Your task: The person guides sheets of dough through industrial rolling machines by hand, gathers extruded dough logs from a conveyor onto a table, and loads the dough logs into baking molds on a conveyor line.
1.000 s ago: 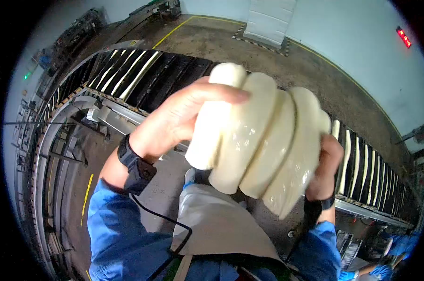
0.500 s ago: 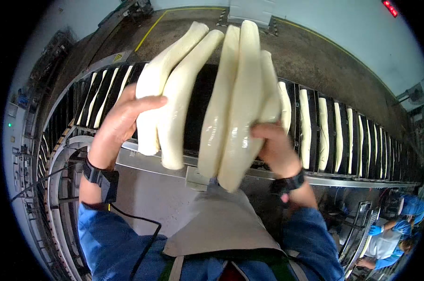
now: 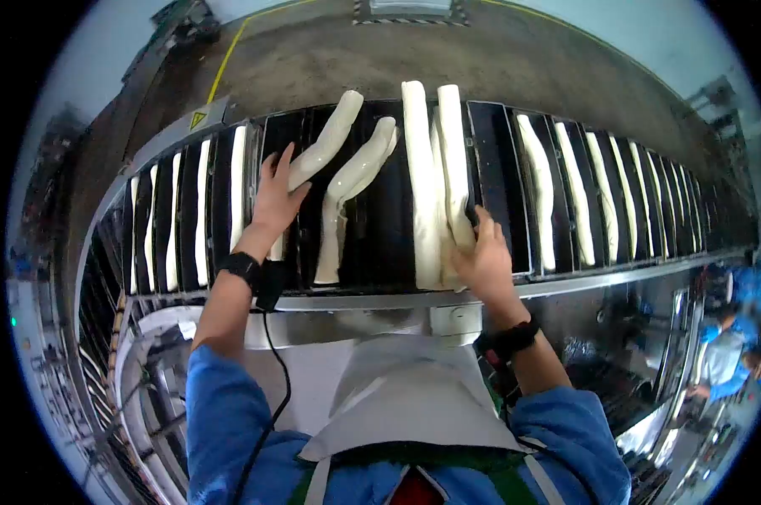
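Note:
Long, glossy, cream-white strips lie across the black slotted conveyor; dough or cheese, I cannot tell. My left hand [image 3: 278, 200] has its fingers spread, with the thumb side against a slanted strip [image 3: 328, 141]. Just right of it lies a bent strip [image 3: 353, 175]. My right hand [image 3: 486, 263] rests with fingers stretched along the lower right side of a close group of strips. In that group, a straight strip [image 3: 420, 168] stands at the left and another strip [image 3: 453, 143] at the right, with a third partly hidden between them.
The black conveyor [image 3: 502, 185] curves away at both ends, with single strips in its slots. A metal rail [image 3: 582, 282] runs along its near edge. A cable [image 3: 286, 379] hangs from my left wrist device. A person in blue [image 3: 729, 353] works at the far right.
The strips held up in both hands are now down on the conveyor. My left fingers have spread, and my right hand has loosened beside the right group.

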Motion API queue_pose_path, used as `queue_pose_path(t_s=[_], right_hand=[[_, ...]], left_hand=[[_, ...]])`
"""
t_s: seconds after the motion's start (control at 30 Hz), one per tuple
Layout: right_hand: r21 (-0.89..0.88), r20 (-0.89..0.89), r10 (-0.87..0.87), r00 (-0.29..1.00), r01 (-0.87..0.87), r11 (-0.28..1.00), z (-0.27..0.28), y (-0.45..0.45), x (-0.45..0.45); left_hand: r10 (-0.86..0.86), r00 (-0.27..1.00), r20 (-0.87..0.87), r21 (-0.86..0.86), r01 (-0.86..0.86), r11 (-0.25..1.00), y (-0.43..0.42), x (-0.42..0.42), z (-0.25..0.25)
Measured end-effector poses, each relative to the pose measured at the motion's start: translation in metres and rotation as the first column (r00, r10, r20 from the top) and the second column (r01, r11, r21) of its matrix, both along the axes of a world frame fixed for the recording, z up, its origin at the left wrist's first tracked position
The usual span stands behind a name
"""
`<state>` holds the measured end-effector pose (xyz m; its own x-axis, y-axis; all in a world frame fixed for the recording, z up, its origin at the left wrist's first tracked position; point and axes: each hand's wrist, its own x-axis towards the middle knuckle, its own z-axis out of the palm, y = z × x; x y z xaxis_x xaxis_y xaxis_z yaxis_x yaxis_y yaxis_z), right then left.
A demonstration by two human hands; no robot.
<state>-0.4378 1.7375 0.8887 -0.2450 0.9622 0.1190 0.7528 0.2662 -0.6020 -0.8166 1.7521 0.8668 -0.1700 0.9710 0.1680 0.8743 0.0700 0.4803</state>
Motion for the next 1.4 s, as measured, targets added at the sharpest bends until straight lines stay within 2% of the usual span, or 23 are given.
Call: queue_pose_path(t_s=[0.1, 0.2, 0.23, 0.27, 0.3, 0.37, 0.43, 0.5, 0.57, 0.63, 0.67, 0.7, 0.77, 0.83, 0.9, 0.97, 1.03, 1.07, 1.13, 1.23, 1.33, 1.37, 1.4], right_hand=[[-0.113, 0.118, -0.160, 0.980, 0.174, 0.978, -0.004, 0.013, -0.010], [-0.228, 0.274, 0.045, 0.961, 0.020, 0.973, -0.001, 0.041, -0.013], [-0.176, 0.206, 0.169, 0.964, -0.133, 0.975, 0.000, 0.060, -0.004], [-0.173, 0.111, 0.112, 0.987, -0.092, 0.981, 0.025, 0.080, -0.014], [-0.042, -0.111, 0.143, 0.983, -0.149, 0.988, 0.051, 0.100, -0.012], [0.183, -0.415, -0.031, 0.909, 0.117, 0.976, 0.105, 0.115, -0.017], [0.566, -0.200, -0.050, 0.979, 0.157, 0.809, 0.133, 0.097, 0.000], [0.476, -0.173, -0.137, 0.975, 0.205, 0.855, 0.111, 0.067, 0.020], [0.207, -0.052, -0.085, 0.995, 0.094, 0.974, 0.079, 0.041, 0.039], [0.021, 0.185, -0.028, 0.982, 0.025, 0.999, 0.021, 0.026, 0.064], [0.105, 0.307, -0.060, 0.950, 0.029, 0.994, 0.009, 0.016, 0.061], [0.186, 0.424, -0.093, 0.901, 0.014, 0.982, 0.004, 0.007, 0.051], [0.198, 0.205, -0.041, 0.978, 0.000, 0.980, 0.020, -0.010, 0.008], [0.042, 0.199, 0.049, 0.979, -0.059, 0.997, 0.018, -0.020, -0.033], [-0.052, 0.496, -0.011, 0.868, 0.042, 0.998, 0.011, -0.027, -0.066], [-0.066, 0.516, -0.050, 0.855, 0.098, 0.993, 0.008, -0.017, -0.072], [-0.272, 0.125, -0.122, 0.985, 0.152, 0.950, -0.023, 0.016, -0.064], [-0.486, -0.435, -0.176, 0.883, -0.065, 0.871, -0.014, 0.033, -0.057], [-0.435, -0.692, -0.314, 0.650, -0.029, 0.900, 0.007, 0.044, -0.064], [-0.416, -0.648, -0.299, 0.700, 0.004, 0.910, 0.084, 0.066, -0.122], [-0.035, -0.418, -0.072, 0.905, 0.063, 0.997, 0.005, 0.033, -0.140], [-0.103, -0.387, -0.101, 0.916, 0.066, 0.992, 0.003, 0.005, -0.145], [-0.480, -0.204, -0.256, 0.945, 0.131, 0.867, -0.022, -0.010, -0.142]], left_hand=[[-0.030, 0.999, 0.040, -0.034, 0.031, 0.999, 0.034, 0.018, 0.009], [-0.040, 0.999, -0.030, -0.002, 0.040, 0.999, 0.056, 0.012, -0.007], [-0.055, 0.998, -0.041, 0.060, 0.058, 0.997, 0.061, 0.009, -0.013], [0.049, 0.997, 0.055, 0.151, -0.057, 0.987, 0.057, 0.009, -0.003], [0.070, 0.996, 0.050, 0.256, -0.080, 0.963, 0.053, -0.003, -0.003], [0.231, 0.966, 0.115, 0.285, -0.254, 0.924, 0.033, -0.009, 0.000], [0.322, 0.945, 0.051, 0.160, -0.326, 0.932, 0.011, -0.005, -0.006], [0.259, 0.962, -0.082, -0.254, -0.271, 0.928, 0.000, 0.010, -0.011], [0.020, 0.989, -0.149, -0.111, -0.037, 0.993, 0.006, -0.037, -0.080], [0.071, 0.997, -0.042, -0.334, -0.081, 0.939, 0.010, -0.022, -0.035], [-0.096, 0.889, -0.448, -0.242, -0.018, 0.970, 0.010, -0.015, -0.022], [-0.090, 0.894, -0.439, -0.232, -0.016, 0.973, 0.015, 0.002, -0.010], [-0.162, 0.985, 0.057, 0.224, 0.146, 0.964, 0.027, 0.049, 0.010], [-0.220, 0.974, 0.043, 0.067, 0.217, 0.974, 0.044, 0.084, 0.017], [-0.191, 0.980, -0.064, -0.046, 0.188, 0.981, 0.059, 0.103, 0.014], [-0.154, 0.985, -0.074, -0.029, 0.152, 0.988, 0.076, 0.103, 0.001], [-0.179, 0.960, 0.215, 0.046, 0.173, 0.984, 0.100, 0.084, -0.023], [-0.118, 0.932, 0.343, 0.192, 0.053, 0.980, 0.098, 0.078, -0.024], [-0.069, 0.824, 0.563, 0.345, -0.157, 0.925, 0.087, 0.058, -0.026], [0.021, 0.813, 0.582, 0.277, -0.223, 0.935, 0.078, 0.044, -0.043], [0.153, 0.919, 0.363, -0.039, -0.149, 0.988, 0.081, 0.049, -0.065], [0.189, 0.872, 0.451, -0.308, -0.047, 0.950, 0.079, 0.045, -0.048], [0.151, 0.842, 0.518, -0.291, 0.007, 0.957, 0.078, 0.038, -0.060]])
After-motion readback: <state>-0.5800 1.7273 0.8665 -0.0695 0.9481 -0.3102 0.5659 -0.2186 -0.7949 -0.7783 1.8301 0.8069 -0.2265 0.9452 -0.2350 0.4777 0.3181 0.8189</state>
